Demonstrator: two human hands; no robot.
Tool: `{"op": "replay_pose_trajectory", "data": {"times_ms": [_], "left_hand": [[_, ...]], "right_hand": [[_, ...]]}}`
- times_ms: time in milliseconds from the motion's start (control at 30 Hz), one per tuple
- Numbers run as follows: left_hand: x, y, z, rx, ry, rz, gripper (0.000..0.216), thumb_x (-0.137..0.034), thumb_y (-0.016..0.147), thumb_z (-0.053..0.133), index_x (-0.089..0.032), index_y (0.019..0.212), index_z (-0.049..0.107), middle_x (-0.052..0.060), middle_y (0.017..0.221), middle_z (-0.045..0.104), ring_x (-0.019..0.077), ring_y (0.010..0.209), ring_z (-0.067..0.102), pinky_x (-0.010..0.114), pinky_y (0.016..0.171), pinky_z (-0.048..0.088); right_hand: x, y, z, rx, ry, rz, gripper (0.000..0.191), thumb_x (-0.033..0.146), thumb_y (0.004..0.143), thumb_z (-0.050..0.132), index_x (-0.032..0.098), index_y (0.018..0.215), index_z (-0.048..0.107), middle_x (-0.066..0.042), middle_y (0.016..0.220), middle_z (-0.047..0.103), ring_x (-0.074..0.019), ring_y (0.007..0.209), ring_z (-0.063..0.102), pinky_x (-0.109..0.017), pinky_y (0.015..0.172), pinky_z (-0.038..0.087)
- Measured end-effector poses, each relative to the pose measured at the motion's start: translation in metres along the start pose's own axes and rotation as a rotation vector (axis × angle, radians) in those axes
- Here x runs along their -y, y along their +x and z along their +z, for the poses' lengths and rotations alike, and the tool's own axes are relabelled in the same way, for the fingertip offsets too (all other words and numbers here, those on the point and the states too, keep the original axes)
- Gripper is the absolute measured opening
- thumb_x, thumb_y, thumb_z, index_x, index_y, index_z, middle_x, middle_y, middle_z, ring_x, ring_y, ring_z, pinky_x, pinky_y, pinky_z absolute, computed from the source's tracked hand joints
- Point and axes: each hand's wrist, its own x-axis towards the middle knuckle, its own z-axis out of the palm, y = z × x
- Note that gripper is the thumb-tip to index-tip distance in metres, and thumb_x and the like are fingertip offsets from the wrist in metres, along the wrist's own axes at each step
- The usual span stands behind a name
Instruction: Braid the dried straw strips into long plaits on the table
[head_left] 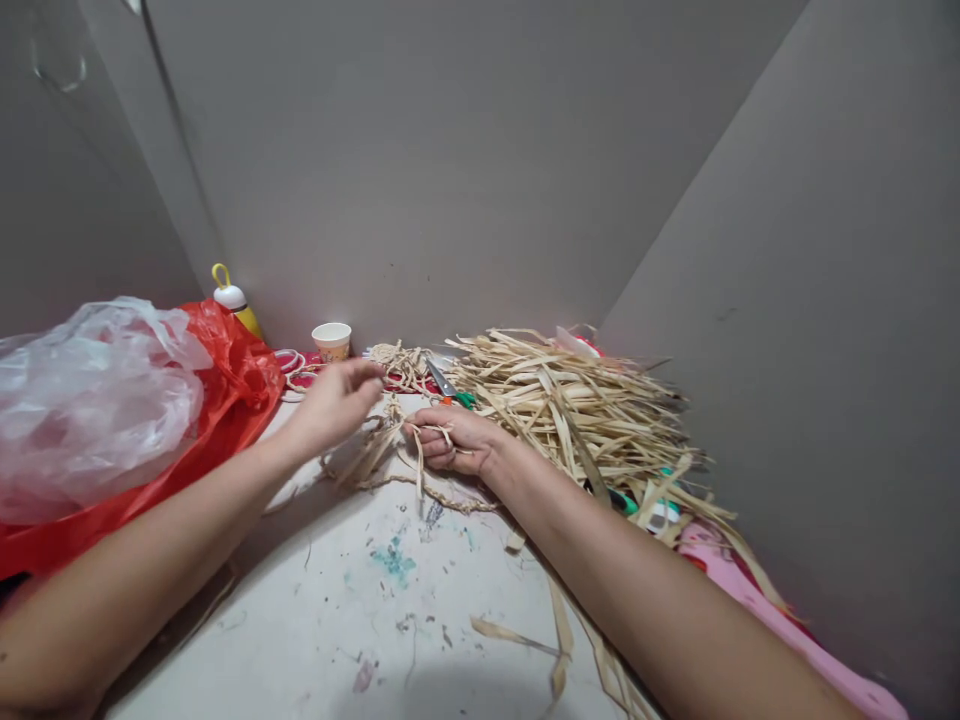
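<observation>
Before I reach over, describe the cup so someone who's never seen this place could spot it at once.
Find the foot of the grey back wall, between the red bag and the straw pile. There, just beyond the left hand, stands the cup. Unlike the capped bottle to its left, it is open-topped, with orange below its white rim.

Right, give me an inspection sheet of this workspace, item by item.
Surface: pale tabletop with turquoise and dark stains.
Job's things: dry strands in the right hand; braided cord on the tabletop; pile of dry strips to the right; scissors by the pile.
Clutter: translucent bag and red bag at left; paper cup and bottle at the back; loose strips in front.
Hands: right pinches strands; left raised, fingers bent, any grip unclear.
Cables: none certain; dark line at upper left could be seam or cord.
Surroundings: grey walls; pink cloth at right.
</observation>
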Motion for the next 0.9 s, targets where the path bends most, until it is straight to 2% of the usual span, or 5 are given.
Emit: {"op": "replay_pose_trajectory", "data": {"times_ms": [67,267,467,700,900], "left_hand": [[0.009,-0.002,0.019,0.125,-0.126,-0.226,0.012,-0.019,0.074,0.055,-0.014,0.081,0.062,0.000,0.067,0.062,0.0126,0.065,0.058,0.025,0.067,0.047],[0.015,0.000,0.030,0.350,-0.253,-0.432,0.017,-0.015,0.078,0.044,-0.011,0.072,0.059,0.005,0.062,0.059,0.0092,0.052,0.054,0.022,0.053,0.045],[0.022,0.002,0.028,0.368,-0.211,-0.413,0.015,-0.016,0.076,0.047,-0.015,0.062,0.052,-0.007,0.048,0.035,0.0027,0.035,0.022,0.018,0.035,0.012],[0.030,0.002,0.025,0.391,-0.071,-0.380,0.016,-0.023,0.073,0.052,-0.014,0.063,0.060,-0.007,0.044,0.035,0.0042,0.034,0.024,0.020,0.034,0.014],[0.030,0.002,0.026,0.441,-0.088,-0.418,0.017,-0.027,0.076,0.051,-0.015,0.065,0.058,-0.007,0.046,0.034,0.0045,0.034,0.023,0.020,0.034,0.014]], "right_hand": [[0.000,0.001,-0.001,0.003,-0.003,-0.014,0.021,0.012,0.085,0.038,0.013,0.066,0.045,0.010,0.041,0.030,-0.0009,0.030,0.021,-0.009,0.029,0.017],[0.000,0.003,0.000,0.008,-0.034,-0.030,0.022,0.011,0.084,0.038,0.013,0.064,0.044,0.009,0.041,0.031,-0.0003,0.030,0.022,-0.009,0.030,0.016],[-0.001,0.000,0.003,-0.025,-0.147,-0.036,0.016,0.013,0.082,0.043,0.013,0.067,0.048,0.010,0.042,0.031,-0.0010,0.031,0.021,-0.009,0.030,0.017],[0.000,-0.008,0.007,-0.077,-0.399,-0.058,0.013,0.020,0.077,0.059,0.013,0.067,0.055,0.007,0.043,0.040,-0.0022,0.032,0.029,-0.013,0.030,0.019],[0.002,-0.014,0.017,-0.242,-0.946,-0.161,0.017,0.025,0.083,0.051,0.015,0.069,0.054,0.007,0.050,0.041,-0.0045,0.036,0.030,-0.018,0.035,0.023]]}}
